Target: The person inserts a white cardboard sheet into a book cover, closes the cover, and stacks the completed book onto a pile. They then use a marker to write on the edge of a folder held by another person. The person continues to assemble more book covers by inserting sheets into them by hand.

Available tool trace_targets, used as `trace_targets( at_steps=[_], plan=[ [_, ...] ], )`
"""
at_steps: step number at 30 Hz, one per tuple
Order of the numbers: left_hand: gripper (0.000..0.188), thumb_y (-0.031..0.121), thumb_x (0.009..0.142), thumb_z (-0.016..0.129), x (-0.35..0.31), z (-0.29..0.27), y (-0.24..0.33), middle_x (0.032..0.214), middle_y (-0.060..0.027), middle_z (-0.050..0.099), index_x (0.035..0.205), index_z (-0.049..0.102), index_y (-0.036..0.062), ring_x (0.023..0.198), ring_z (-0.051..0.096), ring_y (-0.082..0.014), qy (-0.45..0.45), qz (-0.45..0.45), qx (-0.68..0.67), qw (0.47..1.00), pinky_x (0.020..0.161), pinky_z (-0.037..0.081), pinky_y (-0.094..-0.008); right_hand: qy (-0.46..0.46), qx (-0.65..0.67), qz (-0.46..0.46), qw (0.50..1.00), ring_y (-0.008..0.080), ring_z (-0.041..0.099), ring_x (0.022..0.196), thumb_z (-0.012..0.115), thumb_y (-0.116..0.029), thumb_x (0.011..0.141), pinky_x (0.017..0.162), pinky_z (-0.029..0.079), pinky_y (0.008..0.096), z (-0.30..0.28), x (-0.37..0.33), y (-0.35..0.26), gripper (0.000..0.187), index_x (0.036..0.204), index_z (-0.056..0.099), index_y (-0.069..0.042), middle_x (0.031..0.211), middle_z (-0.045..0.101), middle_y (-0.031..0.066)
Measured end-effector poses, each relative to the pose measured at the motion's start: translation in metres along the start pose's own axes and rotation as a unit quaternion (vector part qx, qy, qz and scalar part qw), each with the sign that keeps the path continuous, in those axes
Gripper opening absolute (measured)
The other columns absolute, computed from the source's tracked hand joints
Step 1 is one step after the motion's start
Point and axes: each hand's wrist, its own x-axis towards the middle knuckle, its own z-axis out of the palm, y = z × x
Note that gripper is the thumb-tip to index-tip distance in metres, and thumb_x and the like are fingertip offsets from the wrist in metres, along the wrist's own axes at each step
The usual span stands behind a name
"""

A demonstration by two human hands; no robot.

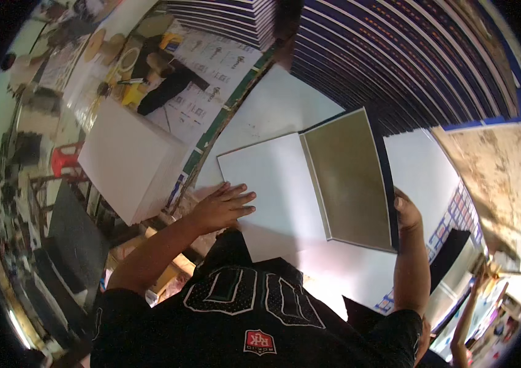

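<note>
A hardcover book lies opened out in front of me, with a white sheet (276, 190) on its left side. Its right cover (349, 178) has a bare grey-brown inner board and a dark blue outer edge, and stands tilted up from the work surface. My left hand (223, 207) rests flat on the left edge of the white sheet, fingers spread. At the cover's outer edge, my right hand (406, 211) grips it with the thumb in view; the other fingers are mostly hidden.
Tall stacks of dark blue hardcovers (395, 61) rise at the back. To the left stands a thick stack of white sheets (128, 159), near a printed sheet (211, 80) with a black cloth (168, 89) and yellow items. Another person's arm (466, 313) shows at the lower right.
</note>
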Motion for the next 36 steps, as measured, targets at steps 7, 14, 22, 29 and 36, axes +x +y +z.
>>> trace_targets(
  at_steps=[7, 14, 22, 29, 36],
  plan=[
    [0.061, 0.038, 0.070, 0.072, 0.000, 0.000, 0.001, 0.149, 0.0049, 0.042, 0.128, 0.059, 0.0254, 0.142, 0.031, -0.0203, 0.067, 0.036, 0.010, 0.997, 0.118, 0.026, -0.0464, 0.011, 0.152, 0.032, 0.988, 0.0318, 0.063, 0.106, 0.080, -0.052, 0.064, 0.088, 0.052, 0.0404, -0.014, 0.017, 0.023, 0.098, 0.133, 0.047, 0.009, 0.121, 0.061, 0.0219],
    [0.060, 0.039, 0.070, 0.071, 0.009, 0.015, 0.000, 0.150, 0.0025, 0.041, 0.126, 0.060, 0.0232, 0.143, 0.031, -0.0228, 0.103, 0.054, 0.047, 0.992, 0.119, 0.024, -0.0462, 0.046, 0.163, 0.029, 0.985, 0.0320, 0.064, 0.103, 0.080, -0.039, 0.062, 0.087, 0.053, 0.0417, -0.002, 0.015, 0.013, 0.091, 0.133, 0.047, 0.007, 0.117, 0.063, 0.0206],
    [0.070, 0.039, 0.063, 0.075, 0.003, 0.025, 0.002, 0.149, -0.0048, 0.041, 0.127, 0.059, 0.0148, 0.142, 0.032, -0.0260, 0.170, 0.013, -0.035, 0.985, 0.118, 0.025, -0.0463, 0.021, -0.069, 0.004, 0.997, 0.0316, 0.050, 0.125, 0.080, -0.035, 0.060, 0.102, 0.043, 0.0394, 0.080, 0.032, -0.007, 0.103, 0.142, 0.035, 0.009, 0.138, 0.049, 0.0223],
    [0.092, 0.041, 0.058, 0.078, -0.007, 0.037, 0.022, 0.150, -0.0088, 0.038, 0.137, 0.048, 0.0038, 0.141, 0.032, -0.0299, 0.282, -0.182, -0.097, 0.937, 0.117, 0.023, -0.0494, 0.088, -0.421, -0.046, 0.901, 0.0382, 0.031, 0.141, 0.079, -0.037, 0.067, 0.111, 0.034, 0.0430, 0.200, 0.068, 0.026, 0.102, 0.148, 0.031, 0.000, 0.150, 0.031, 0.0303],
    [0.060, 0.027, 0.080, 0.060, -0.010, 0.047, 0.020, 0.141, -0.0096, 0.047, 0.136, 0.051, 0.0063, 0.141, 0.031, -0.0327, 0.316, -0.227, -0.054, 0.920, 0.115, 0.020, -0.0571, 0.184, -0.664, -0.018, 0.725, 0.0552, 0.017, 0.140, 0.079, -0.053, 0.065, 0.111, 0.028, 0.0592, 0.250, 0.105, 0.094, 0.106, 0.152, 0.029, -0.023, 0.153, 0.021, 0.0319]
  ],
)
